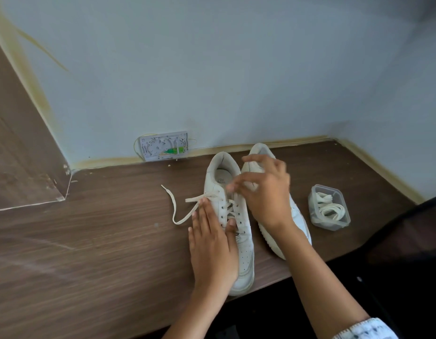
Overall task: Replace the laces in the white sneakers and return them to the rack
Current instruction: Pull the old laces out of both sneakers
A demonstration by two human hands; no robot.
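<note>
Two white leather sneakers: the near sneaker lies on our brown wood-grain tabletop, long axis running from us toward the wall, the second sneaker just beside it on the right. Our left hand presses flat, fingers straight, on its left flank; our right hand, blurred, hovers above the eyelets with fingers curled, grip on the flat cream lace uncertain. Clear plastic tub of coiled laces, right.
</note>
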